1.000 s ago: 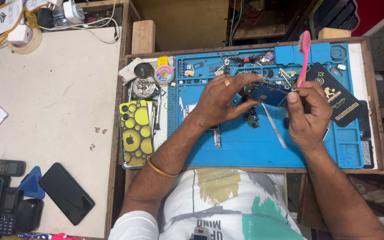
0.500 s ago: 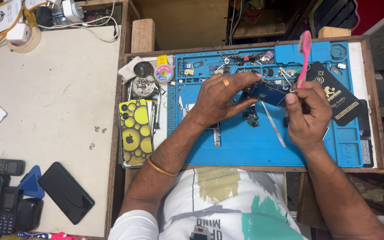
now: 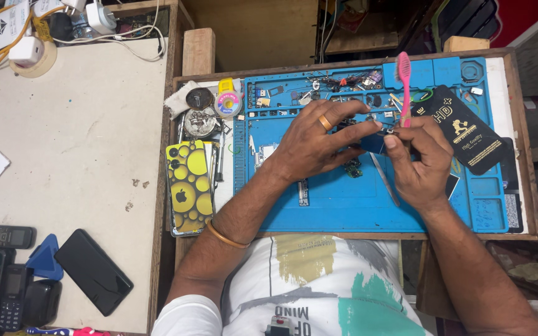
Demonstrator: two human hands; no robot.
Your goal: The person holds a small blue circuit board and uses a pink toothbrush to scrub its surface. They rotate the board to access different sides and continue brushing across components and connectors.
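Note:
My left hand [image 3: 319, 140], with a gold ring, pinches a small blue circuit board [image 3: 373, 144] over the blue work mat [image 3: 344, 205]. My right hand [image 3: 420, 158] grips the handle of a pink toothbrush [image 3: 403, 84], whose bristled head points away from me above the hand. Both hands meet at the board, thumbs nearly touching. Just below my left fingers a small green board piece [image 3: 352, 168] rests on the mat, and metal tweezers [image 3: 384, 179] lie below the hands.
A phone with a yellow bubble-pattern back [image 3: 188, 186] lies left of the mat. A black card packet [image 3: 468, 134] sits at the right. Small parts and wires [image 3: 344, 84] crowd the mat's far edge. On the left table lie a black phone [image 3: 93, 270], keypad phones [image 3: 10, 236] and chargers [image 3: 26, 50].
Both hands have shifted slightly with the blue board, and the toothbrush has stayed upright in the right hand. Nothing was picked up or put down.

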